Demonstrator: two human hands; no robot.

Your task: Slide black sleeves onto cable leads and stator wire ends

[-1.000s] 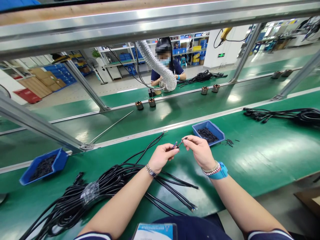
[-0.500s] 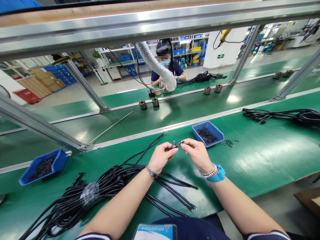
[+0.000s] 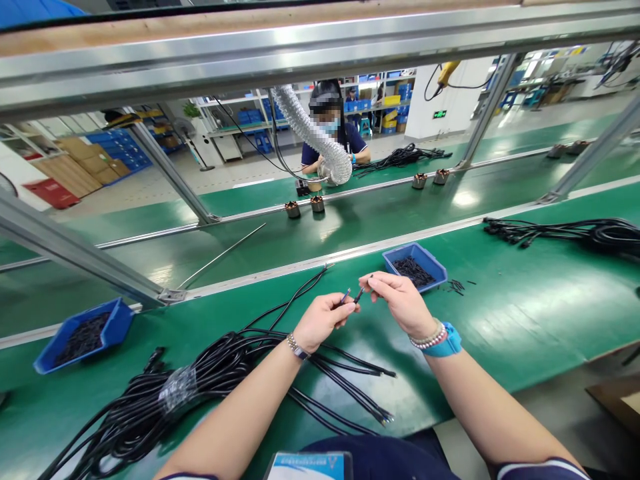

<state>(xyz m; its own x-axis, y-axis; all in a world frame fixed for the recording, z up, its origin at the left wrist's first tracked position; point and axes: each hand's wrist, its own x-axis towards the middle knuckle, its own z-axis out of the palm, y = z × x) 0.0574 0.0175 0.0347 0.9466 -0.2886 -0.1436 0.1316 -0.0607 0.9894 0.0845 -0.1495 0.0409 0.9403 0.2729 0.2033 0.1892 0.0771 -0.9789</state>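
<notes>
My left hand (image 3: 320, 320) is closed around the stripped end of a black cable (image 3: 357, 297), whose thin wires, one of them blue (image 3: 346, 294), stick up past the fingertips. Just right of it, my right hand (image 3: 397, 300) pinches a small black tube (image 3: 371, 277), partly hidden by the fingers, close over the wire ends. Beneath my left forearm lies a bundle of black cables (image 3: 225, 363), wrapped with clear film (image 3: 179, 390); several loose ends fan out to the right. A blue bin (image 3: 440, 272) of short black tubes (image 3: 414, 270) stands behind my right hand.
Another blue bin (image 3: 45, 363) of black pieces sits at the left. Loose bits (image 3: 456, 287) lie beside the right bin. More cables (image 3: 575, 230) rest at the far right. Copper-wound motor parts (image 3: 317, 204) stand on the green belt beyond. A person (image 3: 340, 137) sits opposite, behind a silver duct (image 3: 320, 140).
My right hand has drawn slightly up and right, and the gap between my hands has widened. My left hand has lowered a little. The motor parts have shifted right on the belt.
</notes>
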